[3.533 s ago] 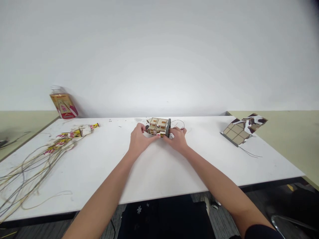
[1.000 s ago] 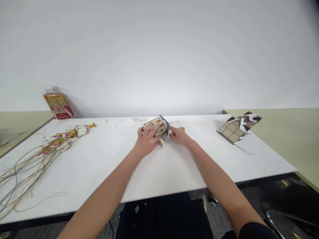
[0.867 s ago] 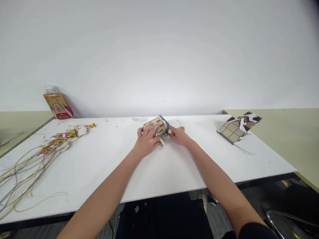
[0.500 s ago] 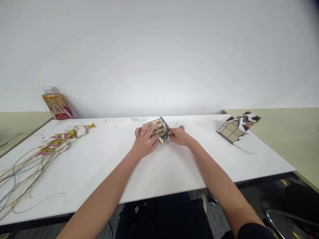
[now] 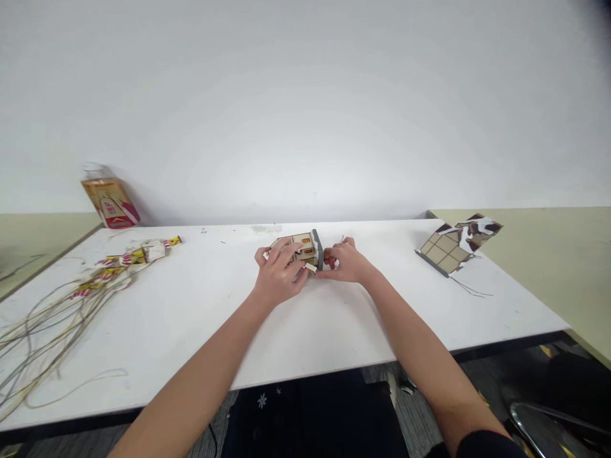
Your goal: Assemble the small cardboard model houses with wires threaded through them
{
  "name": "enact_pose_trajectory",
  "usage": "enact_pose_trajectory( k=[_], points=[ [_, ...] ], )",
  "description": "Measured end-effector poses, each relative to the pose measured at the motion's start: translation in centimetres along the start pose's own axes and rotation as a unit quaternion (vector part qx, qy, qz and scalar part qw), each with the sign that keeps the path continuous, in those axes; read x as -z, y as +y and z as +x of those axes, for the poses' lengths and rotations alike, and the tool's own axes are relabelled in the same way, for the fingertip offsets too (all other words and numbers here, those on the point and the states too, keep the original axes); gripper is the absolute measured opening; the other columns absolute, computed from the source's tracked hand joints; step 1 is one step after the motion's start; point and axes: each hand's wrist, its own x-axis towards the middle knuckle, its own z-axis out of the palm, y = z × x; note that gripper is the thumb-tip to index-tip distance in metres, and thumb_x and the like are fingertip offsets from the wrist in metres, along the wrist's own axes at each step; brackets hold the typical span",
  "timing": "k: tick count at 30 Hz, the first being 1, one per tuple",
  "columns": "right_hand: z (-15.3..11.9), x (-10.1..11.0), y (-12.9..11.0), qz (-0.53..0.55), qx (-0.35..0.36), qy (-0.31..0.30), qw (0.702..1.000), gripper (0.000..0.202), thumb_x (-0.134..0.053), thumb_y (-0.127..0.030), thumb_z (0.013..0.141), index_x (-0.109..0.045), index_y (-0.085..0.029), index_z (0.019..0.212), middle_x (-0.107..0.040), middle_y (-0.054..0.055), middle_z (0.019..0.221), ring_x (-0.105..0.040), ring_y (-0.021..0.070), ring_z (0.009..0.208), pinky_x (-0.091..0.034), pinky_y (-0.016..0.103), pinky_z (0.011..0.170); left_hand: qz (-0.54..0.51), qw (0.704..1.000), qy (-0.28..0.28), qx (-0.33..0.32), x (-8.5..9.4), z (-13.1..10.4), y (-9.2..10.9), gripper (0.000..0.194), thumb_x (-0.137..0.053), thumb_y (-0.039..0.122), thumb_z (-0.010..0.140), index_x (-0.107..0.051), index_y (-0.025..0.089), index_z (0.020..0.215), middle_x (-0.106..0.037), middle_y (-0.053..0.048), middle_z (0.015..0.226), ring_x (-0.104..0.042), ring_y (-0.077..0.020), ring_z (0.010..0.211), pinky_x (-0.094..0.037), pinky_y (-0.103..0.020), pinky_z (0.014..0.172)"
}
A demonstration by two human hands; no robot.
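Observation:
A small model house (image 5: 308, 245) with orange windows lies on its side at the middle of the white table, its grey base (image 5: 319, 250) facing right. Wrapped over its left part, my left hand (image 5: 280, 273) holds it against the table. Near the lower edge of the house, by the left fingers, is a small white and yellow piece (image 5: 310, 268). My right hand (image 5: 346, 262) is at the grey base with its fingers bent and thumb stretched to the base's lower end. Whatever its fingers may hold is too small to make out. A thin wire shows behind it.
Another model house (image 5: 443, 252) with a snowy brown roof and trailing wires lies at the right. Several striped yellow pieces (image 5: 138, 256) with long wires lie at the left. A tilted bottle (image 5: 112, 202) stands by the wall at the back left.
The house has turned slightly, its grey base now more upright in view. My right thumb has moved down and left to the base's lower end, and the right fingers are more spread.

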Motion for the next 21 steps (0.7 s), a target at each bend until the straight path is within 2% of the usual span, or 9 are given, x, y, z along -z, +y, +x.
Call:
enact_pose_trajectory(
  k=[7,12,21],
  points=[
    [0.19,-0.59,0.19,-0.007,0.003,0.023,1.0,0.05,-0.059,-0.069,0.074,-0.06,-0.019,0.068,-0.065,0.001,0.062,-0.059,0.0173,0.066,-0.023,0.039,0.085,0.009,0.999,-0.001,0.038,-0.02,-0.05,0.07,0.014,-0.06,0.025,0.076,-0.061,0.022,0.063,-0.068,-0.003,0.111,-0.055,-0.031,0.114,-0.022,-0.049,0.092],
    [0.16,-0.77,0.18,-0.008,0.013,0.039,0.999,0.047,-0.058,-0.065,0.078,-0.058,-0.019,0.066,-0.064,0.0,0.061,-0.058,0.0165,0.065,-0.023,0.038,0.086,0.001,0.999,-0.001,0.046,0.05,0.04,0.1,0.014,-0.059,0.025,0.077,-0.06,0.022,0.064,-0.068,-0.004,0.109,-0.056,-0.0304,0.114,-0.024,-0.049,0.09],
    [0.21,-0.67,0.1,-0.003,0.031,0.023,0.999,0.045,-0.053,-0.059,0.084,-0.058,-0.018,0.067,-0.064,0.0,0.061,-0.057,0.0159,0.064,-0.023,0.037,0.084,0.006,0.997,0.019,0.077,-0.05,0.04,0.49,0.013,-0.063,0.025,0.073,-0.056,0.02,0.062,-0.064,-0.006,0.116,-0.052,-0.0326,0.117,-0.026,-0.047,0.086]
  ],
)
